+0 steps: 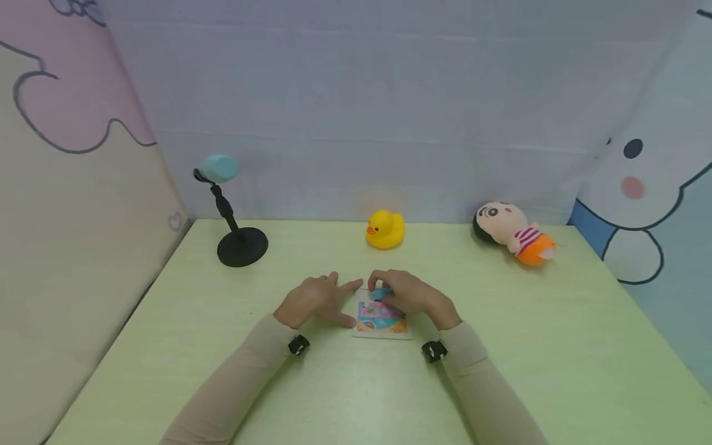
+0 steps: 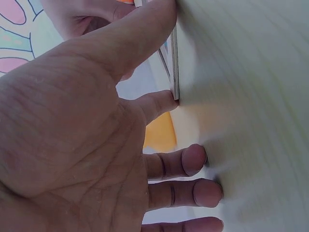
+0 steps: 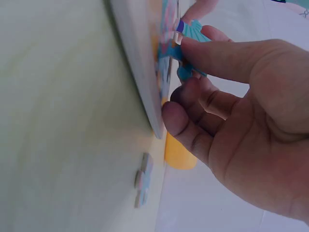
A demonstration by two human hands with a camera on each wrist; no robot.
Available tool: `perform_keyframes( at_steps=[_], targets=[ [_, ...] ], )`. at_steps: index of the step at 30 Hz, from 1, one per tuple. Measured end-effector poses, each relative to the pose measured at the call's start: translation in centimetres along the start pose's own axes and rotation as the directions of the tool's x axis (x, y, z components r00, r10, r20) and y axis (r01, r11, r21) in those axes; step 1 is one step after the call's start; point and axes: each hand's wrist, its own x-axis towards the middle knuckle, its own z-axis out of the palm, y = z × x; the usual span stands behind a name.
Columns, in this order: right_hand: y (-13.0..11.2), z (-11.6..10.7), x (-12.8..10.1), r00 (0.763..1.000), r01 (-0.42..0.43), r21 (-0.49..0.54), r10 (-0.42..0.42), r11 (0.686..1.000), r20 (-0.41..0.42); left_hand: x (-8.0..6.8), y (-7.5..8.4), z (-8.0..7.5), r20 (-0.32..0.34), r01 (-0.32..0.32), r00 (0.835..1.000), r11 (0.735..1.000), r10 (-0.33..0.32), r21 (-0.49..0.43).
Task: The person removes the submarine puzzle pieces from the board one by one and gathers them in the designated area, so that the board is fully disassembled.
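Observation:
A square puzzle board (image 1: 384, 334) with a colourful printed picture lies flat on the table between both hands. My left hand (image 1: 322, 301) is spread at its left side, thumb and index finger touching the board's edge; the other fingertips rest on the table in the left wrist view. Over the board's upper part, my right hand (image 1: 408, 293) pinches a teal puzzle piece (image 3: 187, 59) between thumb and fingers. The piece is tilted up from the board, partly covered by the fingertips. One loose puzzle piece (image 3: 143, 181) lies on the table beside the board in the right wrist view.
A yellow rubber duck (image 1: 385, 230) sits behind the board, near the back wall. At the back left stands a black round-based stand (image 1: 242, 246) with a light blue head. A soft doll (image 1: 514, 233) lies at the back right.

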Motion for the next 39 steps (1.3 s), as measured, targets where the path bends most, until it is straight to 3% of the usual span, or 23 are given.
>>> perform_keyframes(
  at_steps=[9, 39],
  targets=[
    [0.9, -1.2, -0.8, 0.999, 0.035, 0.089, -0.034, 0.995, -0.019, -0.1, 0.0, 0.0, -0.003, -0.001, 1.000, 1.000, 0.001, -0.007],
    [6.1, -5.1, -5.5, 0.996, -0.091, 0.187, 0.093, 0.978, -0.003, -0.4, 0.0, 0.1, -0.011, -0.017, 1.000, 0.999, 0.016, -0.051]
  ],
)
